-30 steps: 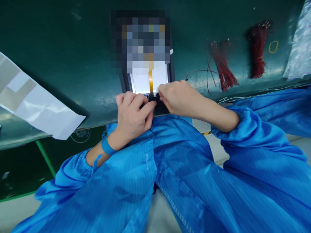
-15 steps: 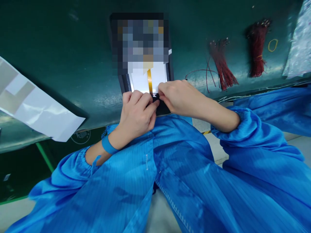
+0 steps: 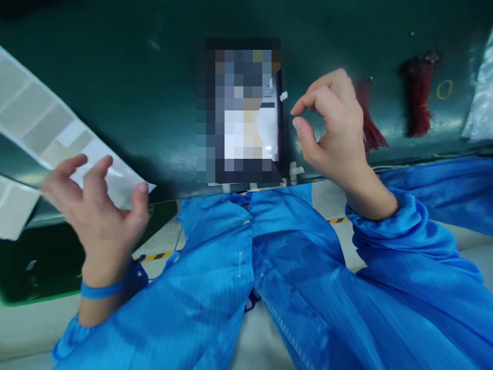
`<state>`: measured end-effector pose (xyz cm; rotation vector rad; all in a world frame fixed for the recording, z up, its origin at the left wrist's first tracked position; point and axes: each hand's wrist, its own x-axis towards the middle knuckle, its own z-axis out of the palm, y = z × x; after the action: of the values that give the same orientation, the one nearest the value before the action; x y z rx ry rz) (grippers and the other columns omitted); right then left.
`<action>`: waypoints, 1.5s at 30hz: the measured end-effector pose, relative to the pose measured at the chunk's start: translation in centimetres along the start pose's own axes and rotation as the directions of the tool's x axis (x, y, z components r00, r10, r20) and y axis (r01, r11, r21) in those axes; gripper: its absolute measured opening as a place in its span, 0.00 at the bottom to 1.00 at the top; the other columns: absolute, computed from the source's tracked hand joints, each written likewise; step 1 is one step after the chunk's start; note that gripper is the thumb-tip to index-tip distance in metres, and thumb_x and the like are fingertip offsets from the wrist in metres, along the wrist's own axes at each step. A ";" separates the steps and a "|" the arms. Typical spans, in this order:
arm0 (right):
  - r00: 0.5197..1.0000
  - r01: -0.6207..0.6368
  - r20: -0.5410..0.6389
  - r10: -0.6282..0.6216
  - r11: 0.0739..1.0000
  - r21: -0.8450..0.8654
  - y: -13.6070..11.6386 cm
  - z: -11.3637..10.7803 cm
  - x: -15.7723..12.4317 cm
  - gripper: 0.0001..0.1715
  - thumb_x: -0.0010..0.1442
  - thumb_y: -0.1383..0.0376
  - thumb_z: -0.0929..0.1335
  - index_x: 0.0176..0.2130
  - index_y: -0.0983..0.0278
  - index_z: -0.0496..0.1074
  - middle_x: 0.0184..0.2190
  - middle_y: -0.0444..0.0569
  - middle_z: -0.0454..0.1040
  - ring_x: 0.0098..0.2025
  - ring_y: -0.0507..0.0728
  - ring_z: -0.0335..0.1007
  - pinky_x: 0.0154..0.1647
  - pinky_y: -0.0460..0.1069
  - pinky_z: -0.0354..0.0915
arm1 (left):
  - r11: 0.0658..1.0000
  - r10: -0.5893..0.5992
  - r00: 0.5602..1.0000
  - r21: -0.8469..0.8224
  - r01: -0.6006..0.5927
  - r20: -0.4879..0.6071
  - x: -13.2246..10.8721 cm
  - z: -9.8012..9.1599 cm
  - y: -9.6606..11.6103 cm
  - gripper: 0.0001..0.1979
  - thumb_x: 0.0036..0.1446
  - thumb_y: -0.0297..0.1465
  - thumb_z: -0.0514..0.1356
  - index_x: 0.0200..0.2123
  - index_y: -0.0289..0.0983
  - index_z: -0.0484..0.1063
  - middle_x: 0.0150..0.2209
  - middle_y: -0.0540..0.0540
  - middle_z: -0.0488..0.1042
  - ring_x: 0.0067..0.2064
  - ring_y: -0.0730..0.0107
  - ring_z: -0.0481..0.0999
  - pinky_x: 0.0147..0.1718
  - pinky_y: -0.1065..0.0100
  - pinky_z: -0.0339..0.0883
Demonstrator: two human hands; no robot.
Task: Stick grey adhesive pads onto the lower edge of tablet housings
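Note:
My left hand [image 3: 103, 216] is over the near end of a long white sheet with grey rectangles [image 3: 46, 115]. Its fingers are spread and slightly bent, with nothing seen in them; contact with the sheet is hard to tell. My right hand [image 3: 335, 123] is raised just right of a dark-framed device with a shiny panel [image 3: 269, 128]. Thumb and forefinger curve toward each other with a small gap, and no object shows between them. The device lies flat at the bench's near edge, its middle blurred out by pixel blocks. A small white tab [image 3: 284, 96] sits at its right side.
Dark red wire bundles lie to the right, one [image 3: 372, 118] partly behind my right hand, another [image 3: 419, 95] farther off. Beyond are a yellow rubber band [image 3: 444, 90] and clear plastic wrap [image 3: 481, 103]. Another pale sheet [image 3: 17, 205] hangs over the left edge of the green bench [image 3: 165, 103].
Both hands have left the device's near edge. The left swung left to the white sheet and spread its fingers; the right lifted away to the right. The orange-yellow strip is now hidden by blurring.

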<state>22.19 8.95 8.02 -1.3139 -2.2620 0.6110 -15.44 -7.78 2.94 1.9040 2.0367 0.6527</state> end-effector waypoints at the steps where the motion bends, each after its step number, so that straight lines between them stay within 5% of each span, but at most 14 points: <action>1: 1.000 0.017 0.004 -0.018 0.996 0.083 -0.7 0.9 0.2 0.06 0.73 0.59 0.67 0.44 0.56 0.74 0.50 0.59 0.74 0.58 0.69 0.69 0.59 0.66 0.69 | 0.997 -0.054 0.999 0.057 0.054 0.002 -0.9 -0.4 -1.1 0.34 0.73 0.47 0.59 0.77 0.47 0.61 0.77 0.37 0.55 0.75 0.19 0.52 0.68 0.24 0.46; 4: 0.981 0.001 0.175 -0.086 0.900 0.435 -4.3 5.5 1.4 0.07 0.72 0.59 0.68 0.46 0.58 0.74 0.47 0.54 0.77 0.50 0.62 0.74 0.51 0.59 0.73 | 0.983 -0.067 0.994 0.166 0.080 -0.084 -3.0 0.3 -2.8 0.32 0.68 0.50 0.64 0.69 0.40 0.70 0.68 0.31 0.70 0.67 0.27 0.70 0.63 0.31 0.64; 6: 0.921 -0.152 0.373 -0.110 0.780 0.606 -7.7 9.5 2.5 0.12 0.70 0.59 0.69 0.51 0.60 0.73 0.52 0.53 0.79 0.48 0.58 0.76 0.47 0.54 0.74 | 0.984 -0.038 0.984 0.166 0.067 -0.172 -3.6 1.7 -3.0 0.26 0.70 0.46 0.63 0.64 0.40 0.73 0.64 0.31 0.75 0.65 0.35 0.74 0.63 0.38 0.68; 10: 0.717 -0.592 0.693 0.068 0.585 0.554 -13.7 16.4 5.6 0.30 0.71 0.55 0.71 0.64 0.65 0.64 0.55 0.59 0.79 0.51 0.58 0.78 0.43 0.50 0.74 | 0.994 0.034 0.971 0.106 -0.009 -0.235 -4.2 3.0 -1.2 0.23 0.73 0.39 0.61 0.67 0.40 0.72 0.63 0.33 0.77 0.64 0.43 0.77 0.63 0.45 0.72; 13: 0.693 -0.670 0.697 0.184 0.522 0.528 -15.4 18.8 7.7 0.33 0.71 0.63 0.70 0.68 0.67 0.58 0.50 0.55 0.79 0.44 0.57 0.77 0.36 0.49 0.71 | 0.991 0.104 0.975 -0.068 -0.120 -0.199 -4.8 2.5 -0.2 0.27 0.74 0.43 0.61 0.70 0.41 0.70 0.68 0.32 0.73 0.68 0.42 0.74 0.67 0.43 0.69; 16: 0.754 -0.610 0.648 0.110 0.485 0.627 -15.2 19.1 7.9 0.28 0.66 0.74 0.64 0.63 0.62 0.62 0.44 0.47 0.79 0.39 0.53 0.77 0.40 0.47 0.71 | 0.954 -0.128 0.894 -0.300 -0.008 -0.430 -4.6 1.9 -1.2 0.29 0.74 0.49 0.58 0.71 0.45 0.67 0.72 0.33 0.67 0.72 0.43 0.69 0.68 0.42 0.68; 18: 0.803 -0.532 0.597 0.000 0.451 0.716 -14.7 18.5 7.1 0.27 0.66 0.73 0.63 0.62 0.59 0.61 0.44 0.44 0.79 0.42 0.54 0.79 0.44 0.48 0.73 | 0.837 -0.389 0.807 -0.536 0.109 -0.444 -3.8 1.8 -2.5 0.32 0.75 0.52 0.58 0.74 0.49 0.59 0.73 0.35 0.64 0.71 0.47 0.71 0.65 0.45 0.73; 22: 0.870 -0.268 0.461 -0.174 0.617 0.740 -13.7 16.8 5.0 0.32 0.69 0.64 0.63 0.69 0.60 0.55 0.50 0.51 0.79 0.45 0.57 0.79 0.47 0.52 0.75 | 0.515 -0.496 0.862 -0.834 0.197 -0.103 -1.4 2.4 -3.5 0.38 0.72 0.55 0.62 0.76 0.54 0.50 0.71 0.38 0.71 0.65 0.52 0.79 0.57 0.54 0.80; 26: 0.965 0.189 0.086 -0.249 0.882 0.432 -13.3 15.1 4.9 0.38 0.68 0.58 0.66 0.72 0.63 0.58 0.67 0.63 0.70 0.65 0.67 0.68 0.64 0.63 0.68 | 0.542 -0.419 0.873 -0.840 0.020 -0.250 0.4 2.6 -1.2 0.51 0.67 0.56 0.68 0.80 0.57 0.40 0.73 0.38 0.68 0.69 0.48 0.76 0.58 0.54 0.80; 30: 0.894 0.426 0.055 -0.445 0.880 0.212 -13.7 14.2 6.2 0.19 0.76 0.56 0.65 0.59 0.59 0.76 0.60 0.57 0.77 0.66 0.68 0.66 0.67 0.63 0.59 | 0.583 -0.324 0.898 -0.810 -0.059 -0.298 0.8 1.6 1.3 0.57 0.65 0.54 0.71 0.82 0.58 0.35 0.72 0.37 0.69 0.54 0.53 0.85 0.45 0.60 0.82; 33: 0.881 0.438 0.086 -0.465 0.871 0.223 -13.9 14.1 6.7 0.16 0.78 0.60 0.64 0.45 0.60 0.80 0.44 0.51 0.82 0.53 0.63 0.72 0.60 0.59 0.59 | 0.620 -0.314 0.898 -0.783 -0.052 -0.308 0.8 0.7 1.7 0.44 0.65 0.50 0.72 0.77 0.53 0.58 0.58 0.40 0.80 0.32 0.71 0.80 0.27 0.71 0.71; 35: 0.881 0.442 0.068 -0.468 0.866 0.233 -14.0 14.2 6.6 0.17 0.79 0.60 0.64 0.43 0.61 0.80 0.40 0.49 0.82 0.48 0.60 0.73 0.58 0.58 0.58 | 0.655 -0.337 0.882 -0.755 -0.031 -0.328 1.1 0.3 1.5 0.26 0.67 0.48 0.72 0.62 0.44 0.77 0.40 0.45 0.82 0.24 0.78 0.70 0.21 0.74 0.60; 38: 0.881 0.463 0.005 -0.474 0.863 0.202 -14.0 14.2 6.5 0.19 0.81 0.62 0.61 0.47 0.61 0.80 0.41 0.48 0.83 0.46 0.59 0.74 0.57 0.59 0.57 | 0.676 -0.362 0.864 -0.737 -0.016 -0.351 1.8 0.2 1.5 0.18 0.67 0.48 0.72 0.42 0.38 0.83 0.28 0.48 0.75 0.23 0.78 0.66 0.20 0.74 0.55; 45: 0.784 0.574 -0.197 -0.588 0.809 -0.131 -14.0 14.4 5.6 0.18 0.80 0.65 0.60 0.50 0.57 0.79 0.53 0.48 0.85 0.55 0.61 0.77 0.62 0.63 0.60 | 0.648 -0.387 0.829 -0.759 -0.068 -0.404 3.9 0.7 2.5 0.19 0.65 0.48 0.73 0.38 0.37 0.83 0.33 0.46 0.80 0.30 0.74 0.74 0.27 0.73 0.66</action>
<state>1.75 5.52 5.47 -0.5928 -2.3250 0.1520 -13.30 -3.72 4.01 1.0665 1.7072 1.8128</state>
